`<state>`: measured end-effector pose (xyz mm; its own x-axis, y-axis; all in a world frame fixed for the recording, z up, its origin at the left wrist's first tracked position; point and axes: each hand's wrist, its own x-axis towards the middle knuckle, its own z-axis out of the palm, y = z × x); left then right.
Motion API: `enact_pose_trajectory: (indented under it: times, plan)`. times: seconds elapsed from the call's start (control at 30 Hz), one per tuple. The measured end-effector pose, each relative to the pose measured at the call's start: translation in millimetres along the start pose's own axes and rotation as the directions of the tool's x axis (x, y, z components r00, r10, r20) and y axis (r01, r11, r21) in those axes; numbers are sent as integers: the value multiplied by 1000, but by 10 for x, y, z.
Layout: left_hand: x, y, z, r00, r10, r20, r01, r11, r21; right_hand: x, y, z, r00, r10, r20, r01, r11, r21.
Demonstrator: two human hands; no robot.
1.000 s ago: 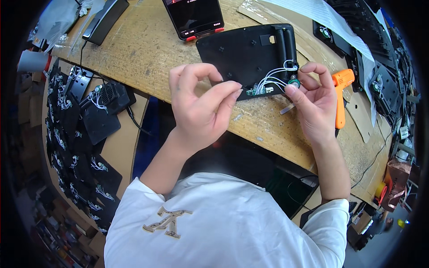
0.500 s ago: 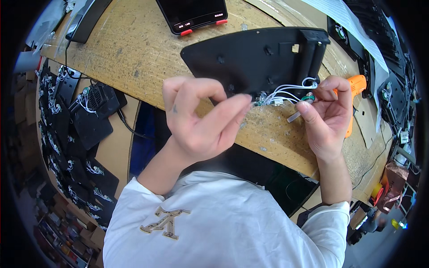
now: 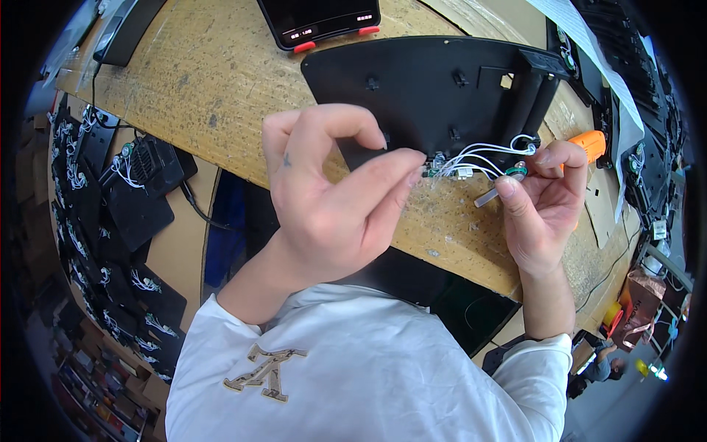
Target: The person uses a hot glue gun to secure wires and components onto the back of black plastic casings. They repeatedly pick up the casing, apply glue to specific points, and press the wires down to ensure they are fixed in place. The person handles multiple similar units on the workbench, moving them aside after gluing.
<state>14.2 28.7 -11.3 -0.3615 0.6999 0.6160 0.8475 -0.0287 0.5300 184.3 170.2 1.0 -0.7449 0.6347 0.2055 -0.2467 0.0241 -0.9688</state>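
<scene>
My left hand (image 3: 324,195) is closed in a pinch, its thumb and forefinger at the left end of a small circuit board (image 3: 436,165). White wires (image 3: 475,152) loop from that board toward my right hand (image 3: 546,210). There, thumb and fingers are closed on a small round green board (image 3: 517,172) with a metal part on top. A short translucent stick (image 3: 486,197) juts out below the right thumb. Just beyond both hands lies a black plastic panel (image 3: 412,88) with small raised posts and a square hole; the wires overlap its near edge.
On the wooden table (image 3: 213,88), a phone (image 3: 317,18) rests in a red-tipped stand at the back. An orange-handled tool (image 3: 589,145) lies beyond my right hand. Several black panels with wired boards (image 3: 88,243) fill the left side. A dark device with a cable (image 3: 151,177) sits nearby.
The view has shifted slightly, and the black panel appears a little farther right. Both hands keep nearly the same pose, the left fingertips still at the small board.
</scene>
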Motion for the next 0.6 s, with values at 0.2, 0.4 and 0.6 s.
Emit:
enact_pose_trajectory:
  times: [0.2, 0.4, 0.6]
  plan:
    - [-66, 116, -19, 978, -201, -63, 191, 972, -138, -19, -63, 24, 999, 39, -8, -40, 997, -63]
    - [-59, 130, -70, 959, -278, -55, 248, 916, -316, -17, -47, 72, 999, 26, -34, -28, 998, -55]
    - [-13, 111, 29, 959, -283, 1, 260, 880, -397, -11, 8, 40, 1000, -17, 3, 17, 1000, -19]
